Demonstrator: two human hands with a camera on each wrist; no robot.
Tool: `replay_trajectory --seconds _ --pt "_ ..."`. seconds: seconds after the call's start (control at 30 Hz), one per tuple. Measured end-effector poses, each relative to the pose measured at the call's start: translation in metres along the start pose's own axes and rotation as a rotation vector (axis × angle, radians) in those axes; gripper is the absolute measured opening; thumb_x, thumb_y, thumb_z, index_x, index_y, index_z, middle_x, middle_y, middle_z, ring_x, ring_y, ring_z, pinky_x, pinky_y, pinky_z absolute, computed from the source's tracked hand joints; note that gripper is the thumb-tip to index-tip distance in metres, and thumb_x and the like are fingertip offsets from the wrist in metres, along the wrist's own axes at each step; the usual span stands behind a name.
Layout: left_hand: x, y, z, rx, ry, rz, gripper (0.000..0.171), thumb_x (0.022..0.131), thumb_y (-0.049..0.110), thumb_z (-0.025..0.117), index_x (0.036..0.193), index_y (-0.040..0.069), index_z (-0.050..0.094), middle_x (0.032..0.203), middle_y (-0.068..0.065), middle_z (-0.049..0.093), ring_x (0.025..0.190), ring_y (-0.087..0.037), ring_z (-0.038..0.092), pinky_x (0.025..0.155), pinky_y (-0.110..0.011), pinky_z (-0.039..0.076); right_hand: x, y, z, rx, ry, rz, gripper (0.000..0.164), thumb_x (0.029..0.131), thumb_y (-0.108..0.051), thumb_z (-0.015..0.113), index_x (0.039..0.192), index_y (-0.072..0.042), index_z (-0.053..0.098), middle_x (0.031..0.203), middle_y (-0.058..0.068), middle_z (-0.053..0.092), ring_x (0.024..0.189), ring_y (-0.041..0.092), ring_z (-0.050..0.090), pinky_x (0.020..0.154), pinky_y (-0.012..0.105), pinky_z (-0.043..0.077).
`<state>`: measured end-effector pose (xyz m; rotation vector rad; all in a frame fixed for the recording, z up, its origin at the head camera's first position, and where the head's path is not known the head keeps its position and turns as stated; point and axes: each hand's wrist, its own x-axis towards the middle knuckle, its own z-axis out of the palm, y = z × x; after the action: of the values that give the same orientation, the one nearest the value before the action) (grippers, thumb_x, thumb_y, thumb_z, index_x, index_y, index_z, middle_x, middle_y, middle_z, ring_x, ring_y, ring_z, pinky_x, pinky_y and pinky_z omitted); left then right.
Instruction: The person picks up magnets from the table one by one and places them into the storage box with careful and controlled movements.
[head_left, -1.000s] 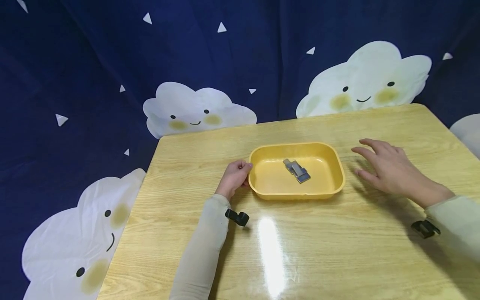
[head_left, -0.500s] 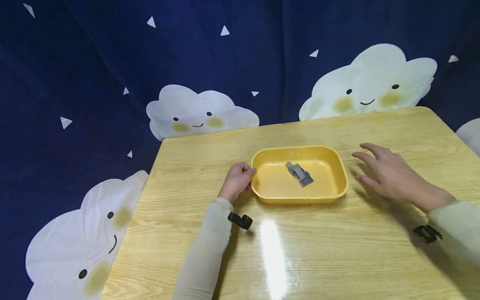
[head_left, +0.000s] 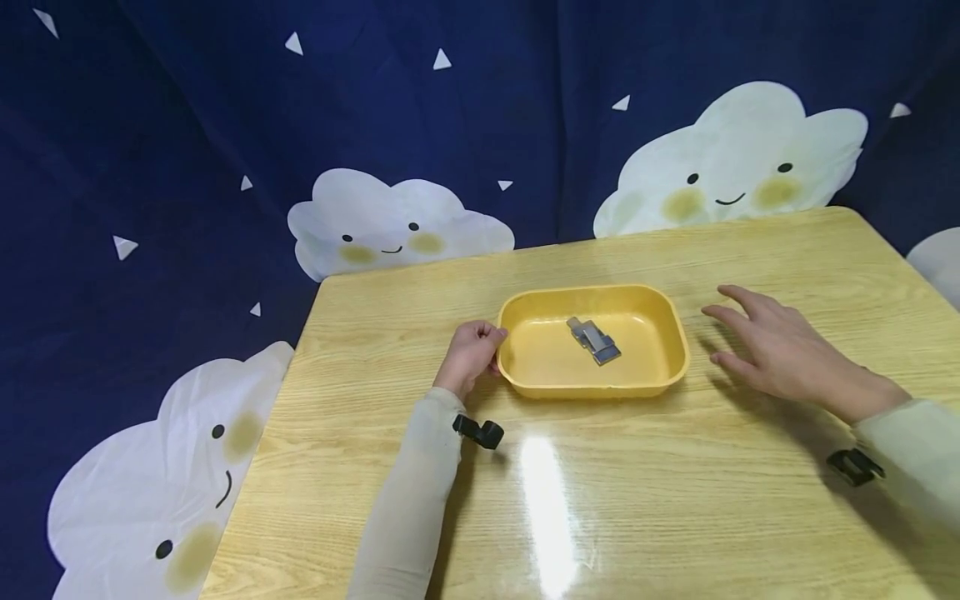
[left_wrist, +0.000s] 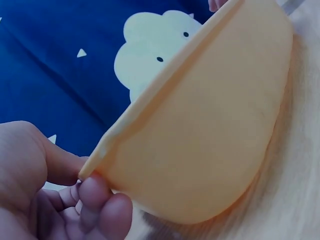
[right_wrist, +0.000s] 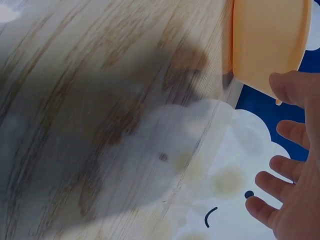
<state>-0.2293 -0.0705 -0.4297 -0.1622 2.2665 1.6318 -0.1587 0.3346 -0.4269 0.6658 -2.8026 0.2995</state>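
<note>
A yellow plastic tray (head_left: 525,367) with rounded corners stands on the wooden table. Several small flat metal pieces (head_left: 596,340), grey and overlapping, lie on its floor; what they are I cannot tell. At the tray's left end my left hand (head_left: 471,354) pinches the rim, thumb on top and fingers beneath, as the left wrist view also shows around the tray wall (left_wrist: 200,130). My right hand (head_left: 787,350) hovers to the right of the tray, fingers spread and slightly bent, holding nothing. The right wrist view shows that hand (right_wrist: 300,165) apart from the tray's end (right_wrist: 272,45).
The light wooden table (head_left: 360,450) has a bright glare streak in front of the tray. A dark blue curtain (head_left: 450,108) with white clouds and triangles hangs behind and to the left. Black wrist cameras sit on both sleeves.
The whole head view shifts slightly down, then back up. Both hands, the tray and the metal pieces keep their places on the table.
</note>
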Motion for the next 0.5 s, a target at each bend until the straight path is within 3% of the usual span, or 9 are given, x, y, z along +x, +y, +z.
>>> replay_trajectory --seconds 0.2,0.5 --pt "0.008 0.005 0.0 0.001 0.05 0.001 0.023 0.1 0.021 0.057 0.095 -0.002 0.059 0.065 -0.001 0.049 0.052 -0.012 0.05 0.053 -0.026 0.05 0.003 0.0 0.002 -0.007 0.006 -0.019 0.064 0.078 -0.021 0.081 0.134 -0.006 0.053 0.146 0.03 0.041 0.121 0.053 0.049 0.085 0.069 0.043" --pt "0.021 0.01 -0.003 -0.001 0.071 -0.01 0.02 0.101 0.022 0.057 0.093 0.003 0.058 0.067 -0.002 0.048 0.053 -0.013 0.05 0.055 -0.029 0.052 0.004 0.0 0.003 -0.015 -0.002 -0.009 0.063 0.079 -0.022 0.08 0.134 -0.005 0.053 0.143 0.03 0.044 0.121 0.052 0.049 0.084 0.07 0.043"
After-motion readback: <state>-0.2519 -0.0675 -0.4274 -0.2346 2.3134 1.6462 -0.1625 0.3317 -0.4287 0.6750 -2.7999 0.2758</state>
